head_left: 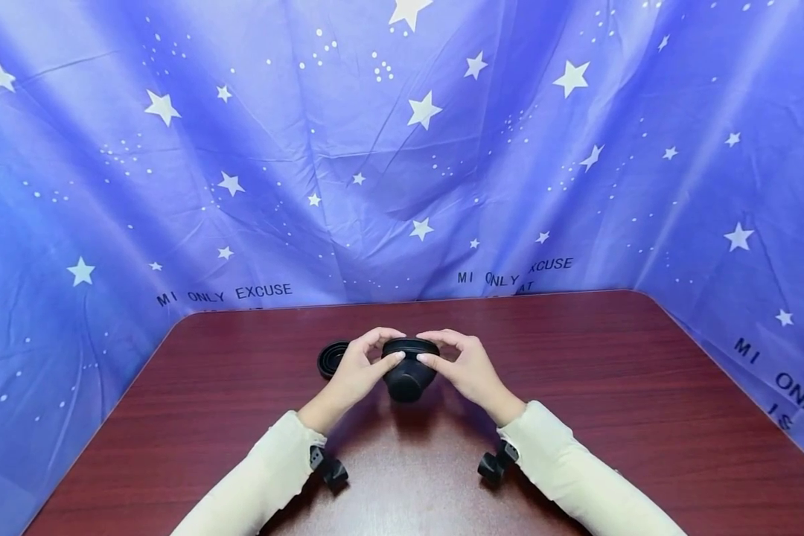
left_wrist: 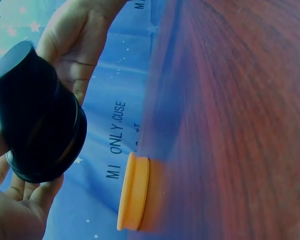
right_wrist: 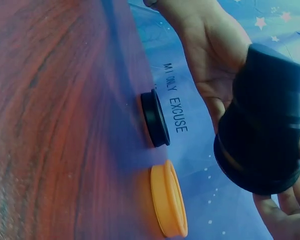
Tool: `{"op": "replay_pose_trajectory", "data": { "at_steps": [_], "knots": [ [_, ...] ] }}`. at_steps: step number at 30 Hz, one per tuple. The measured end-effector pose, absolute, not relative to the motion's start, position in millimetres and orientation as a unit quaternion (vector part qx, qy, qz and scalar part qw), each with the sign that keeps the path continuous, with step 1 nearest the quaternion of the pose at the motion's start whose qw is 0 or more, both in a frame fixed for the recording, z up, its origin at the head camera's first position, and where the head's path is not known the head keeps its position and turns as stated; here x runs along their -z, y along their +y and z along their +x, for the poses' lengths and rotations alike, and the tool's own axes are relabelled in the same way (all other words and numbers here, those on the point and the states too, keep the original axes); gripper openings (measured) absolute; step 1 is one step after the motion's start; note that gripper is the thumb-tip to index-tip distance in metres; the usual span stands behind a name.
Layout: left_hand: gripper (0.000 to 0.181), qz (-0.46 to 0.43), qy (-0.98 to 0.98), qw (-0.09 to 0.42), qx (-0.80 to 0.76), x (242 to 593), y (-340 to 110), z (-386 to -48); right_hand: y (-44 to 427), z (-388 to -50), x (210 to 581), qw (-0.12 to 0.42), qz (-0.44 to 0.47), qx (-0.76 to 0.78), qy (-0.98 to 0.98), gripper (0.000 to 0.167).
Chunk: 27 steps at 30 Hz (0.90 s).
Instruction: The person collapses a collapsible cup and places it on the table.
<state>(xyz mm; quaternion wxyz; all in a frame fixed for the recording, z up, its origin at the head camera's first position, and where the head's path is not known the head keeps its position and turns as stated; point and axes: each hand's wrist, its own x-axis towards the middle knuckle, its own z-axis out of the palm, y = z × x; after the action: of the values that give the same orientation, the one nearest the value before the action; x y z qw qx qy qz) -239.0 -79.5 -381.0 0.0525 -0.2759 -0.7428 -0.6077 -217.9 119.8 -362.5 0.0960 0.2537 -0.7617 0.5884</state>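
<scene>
Between both hands a black cup-like object (head_left: 405, 380) (left_wrist: 35, 115) (right_wrist: 264, 125) is held above the table, its wide rim away from the head camera and its narrower end facing nearer and downward. My left hand (head_left: 348, 376) (left_wrist: 17, 215) (right_wrist: 209, 55) pinches the left side of the rim, thumb on the near side and fingers beyond. On the right side, my right hand (head_left: 469, 372) (right_wrist: 289, 215) (left_wrist: 77, 40) grips it in the same manner. The inside of the object is hidden.
A round black ringed piece (head_left: 330, 359) (right_wrist: 154, 120) lies on the reddish-brown table (head_left: 576, 357), left of my left hand. An orange round piece (left_wrist: 135, 192) (right_wrist: 167, 200) shows in both wrist views; the head view hides it. Behind stands a blue star-patterned curtain (head_left: 348, 112).
</scene>
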Motion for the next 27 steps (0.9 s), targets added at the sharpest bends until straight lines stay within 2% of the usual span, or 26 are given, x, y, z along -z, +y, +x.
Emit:
{"op": "replay_pose_trajectory", "data": {
  "at_steps": [7, 9, 14, 16, 19, 24, 27],
  "knots": [
    [0.027, -0.272, -0.739, 0.075, 0.612, 395.5, -75.6, -249.7, 116.0, -216.7, 364.4, 0.186, 0.266, -0.564, -0.76, 0.024],
    [0.027, -0.266, -0.732, 0.061, 0.625, 395.1, -75.4, -249.7, 115.9, -217.2, 364.7, 0.213, 0.267, -0.558, -0.756, 0.023],
    [0.037, -0.264, -0.669, -0.012, 0.694, 391.4, -77.5, -247.3, 117.2, -219.2, 363.6, 0.261, 0.254, -0.56, -0.744, 0.023],
    [0.042, -0.271, -0.65, -0.03, 0.709, 390.6, -78.4, -246.9, 117.7, -219.7, 363.1, 0.268, 0.249, -0.564, -0.74, 0.023],
    [0.043, -0.277, -0.651, -0.027, 0.706, 390.4, -78.8, -247.0, 118.1, -219.6, 362.5, 0.268, 0.247, -0.567, -0.739, 0.022],
    [0.039, -0.272, -0.672, 0.005, 0.689, 390.4, -76.5, -247.0, 117.5, -219.0, 361.9, 0.259, 0.238, -0.57, -0.743, 0.021],
    [0.037, -0.263, -0.689, 0.03, 0.674, 389.9, -74.5, -247.0, 117.5, -219.2, 362.4, 0.235, 0.229, -0.579, -0.746, 0.021]
  ]
}}
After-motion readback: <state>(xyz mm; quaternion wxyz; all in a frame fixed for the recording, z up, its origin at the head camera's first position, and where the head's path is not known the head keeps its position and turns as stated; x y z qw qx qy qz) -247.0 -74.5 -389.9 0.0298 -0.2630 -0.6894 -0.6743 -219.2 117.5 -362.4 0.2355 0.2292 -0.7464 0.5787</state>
